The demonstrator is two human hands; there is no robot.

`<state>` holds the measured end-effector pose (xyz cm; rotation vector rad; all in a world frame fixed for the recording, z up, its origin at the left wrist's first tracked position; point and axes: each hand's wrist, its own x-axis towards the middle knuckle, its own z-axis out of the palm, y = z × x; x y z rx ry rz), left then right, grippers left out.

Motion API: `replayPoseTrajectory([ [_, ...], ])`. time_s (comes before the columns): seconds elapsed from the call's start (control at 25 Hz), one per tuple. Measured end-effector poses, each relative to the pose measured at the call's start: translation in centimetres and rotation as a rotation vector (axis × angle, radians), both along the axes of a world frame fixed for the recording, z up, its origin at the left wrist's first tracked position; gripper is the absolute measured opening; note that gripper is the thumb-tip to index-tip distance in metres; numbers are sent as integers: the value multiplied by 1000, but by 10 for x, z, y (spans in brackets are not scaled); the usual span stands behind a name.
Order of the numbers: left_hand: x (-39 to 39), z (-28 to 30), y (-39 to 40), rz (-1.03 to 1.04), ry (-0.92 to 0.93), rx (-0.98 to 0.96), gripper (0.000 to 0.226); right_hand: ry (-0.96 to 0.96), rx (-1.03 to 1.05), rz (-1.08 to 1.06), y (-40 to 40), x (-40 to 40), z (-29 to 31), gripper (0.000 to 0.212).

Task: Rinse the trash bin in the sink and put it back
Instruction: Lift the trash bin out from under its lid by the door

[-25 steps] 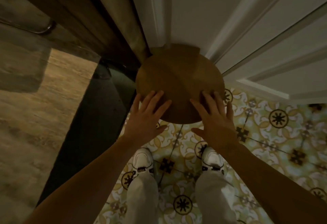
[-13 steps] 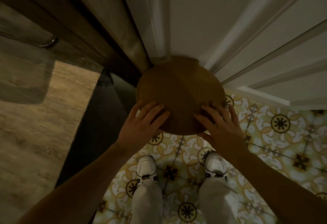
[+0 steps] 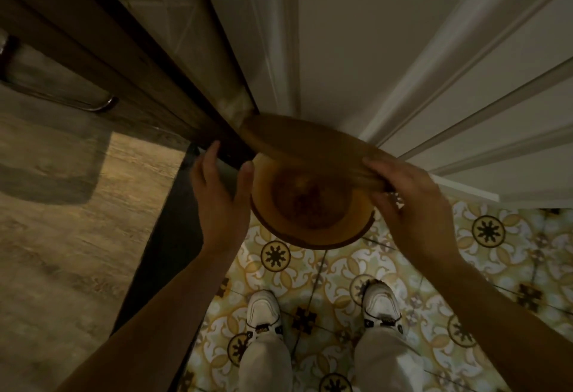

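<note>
A round brown trash bin [image 3: 313, 224] stands on the patterned tile floor in the corner by a white door. Its round brown lid [image 3: 307, 146] is tilted up off the rim, so I look down into the dim inside of the bin. My right hand [image 3: 412, 205] grips the lid's near right edge. My left hand [image 3: 220, 202] is at the bin's left side, fingers spread, thumb against the rim; a firm hold there is not clear.
A white panelled door [image 3: 434, 50] rises behind the bin. A dark wooden door frame [image 3: 130, 60] runs diagonally on the left, with a dark threshold strip [image 3: 167, 246] and wood floor [image 3: 62, 236] beyond. My two white shoes [image 3: 263, 314] stand on the tiles.
Both hands lay flat on the closed lid before. Now the right hand has lifted and tilted the lid open, and the left hand has moved down to the bin's left side.
</note>
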<state>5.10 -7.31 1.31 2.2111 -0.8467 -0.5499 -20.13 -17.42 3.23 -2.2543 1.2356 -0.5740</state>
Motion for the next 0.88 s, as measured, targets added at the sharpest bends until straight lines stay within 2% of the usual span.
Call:
replayPoseTrajectory([
  [0.12, -5, -37, 3, 307, 545, 303, 97, -87, 73, -107, -31, 8, 17, 34],
  [0.2, -13, -58, 5, 464, 872, 402, 91, -95, 84, -140, -45, 11, 21, 32],
  [0.24, -20, -64, 6, 483, 953, 415, 86, -94, 93, -147, -49, 11, 22, 31],
  [0.44, -42, -71, 3, 485, 939, 339, 59, -79, 128, -117, -44, 6, 24, 33],
  [0.56, -50, -49, 12, 494, 889, 268, 51, -38, 175, -92, -37, 1, 26, 35],
  [0.72, -65, -8, 54, 531, 880, 230, 54, 56, 246, -63, -24, 3, 25, 42],
  [0.88, -76, 33, 114, 614, 892, 298, 56, 244, 359, -137, 3, 6, 15, 59],
])
